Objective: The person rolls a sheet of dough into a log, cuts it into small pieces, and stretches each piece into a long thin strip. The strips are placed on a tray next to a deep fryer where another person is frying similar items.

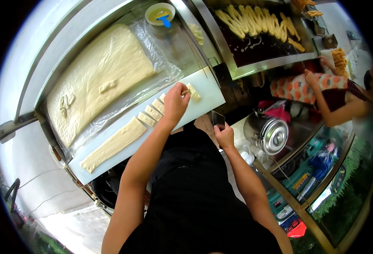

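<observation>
My left hand is over a white cutting board, its thumb and fingers pinched on a small bit of dough. Just past the fingertips lies a cut dough piece. Several cut dough strips sit in a row left of the hand, partly hidden by it. A long uncut dough strip stretches toward the board's near left end. Held off the board's right side, a flat-bladed metal cutter is gripped in my right hand.
A large dough slab lies on plastic sheeting behind the board. Beyond it is a bowl of oil with a blue-handled tool. Dough sticks float in a fryer, worked by another person. A lidded steel pot stands right.
</observation>
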Available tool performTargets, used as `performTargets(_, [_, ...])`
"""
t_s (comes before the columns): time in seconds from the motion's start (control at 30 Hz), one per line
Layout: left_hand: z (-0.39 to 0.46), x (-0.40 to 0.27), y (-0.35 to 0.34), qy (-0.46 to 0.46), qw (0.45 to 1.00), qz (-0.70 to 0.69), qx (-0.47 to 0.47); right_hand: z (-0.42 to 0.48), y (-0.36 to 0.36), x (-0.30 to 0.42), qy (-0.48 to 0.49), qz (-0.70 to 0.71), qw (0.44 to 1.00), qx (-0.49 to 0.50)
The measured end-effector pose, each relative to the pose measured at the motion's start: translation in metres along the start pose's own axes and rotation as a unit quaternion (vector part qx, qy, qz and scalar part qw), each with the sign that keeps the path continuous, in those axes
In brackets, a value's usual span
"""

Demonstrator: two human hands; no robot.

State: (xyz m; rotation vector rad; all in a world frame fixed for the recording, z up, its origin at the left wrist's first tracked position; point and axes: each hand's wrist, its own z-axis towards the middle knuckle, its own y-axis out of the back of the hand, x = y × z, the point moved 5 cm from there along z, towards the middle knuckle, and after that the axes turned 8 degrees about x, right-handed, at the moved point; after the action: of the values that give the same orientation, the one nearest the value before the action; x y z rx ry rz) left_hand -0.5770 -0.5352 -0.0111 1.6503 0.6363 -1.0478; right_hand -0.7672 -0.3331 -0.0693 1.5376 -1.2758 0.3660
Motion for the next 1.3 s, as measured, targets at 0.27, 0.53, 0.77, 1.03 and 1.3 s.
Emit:
performTargets(0.27, [-0.009,0.006,-0.054,-0.054,0.993,0.106,-0.021,0.029,0.014,0.018,0.003,-0.01,1.0,0.004])
performTargets(0.53, [0.041,0.041,-0.035,0.048,0.967,0.172,0.182,0.033,0.015,0.019,0.011,0.003,1.0,-0.007])
performTargets(0.77, [0.022,0.006,-0.055,0.138,0.882,-0.264,0.366,0.034,0.023,0.012,0.032,-0.011,0.995,-0.09])
performTargets(1.03, [0.045,0.051,-0.056,0.074,0.966,0.024,0.248,0.065,-0.008,0.057,0.11,-0.078,0.991,-0.026])
performTargets(1.3, [0.042,0.055,-0.052,0.223,0.934,-0.102,0.261,0.062,-0.008,0.074,0.151,-0.031,0.987,-0.051])
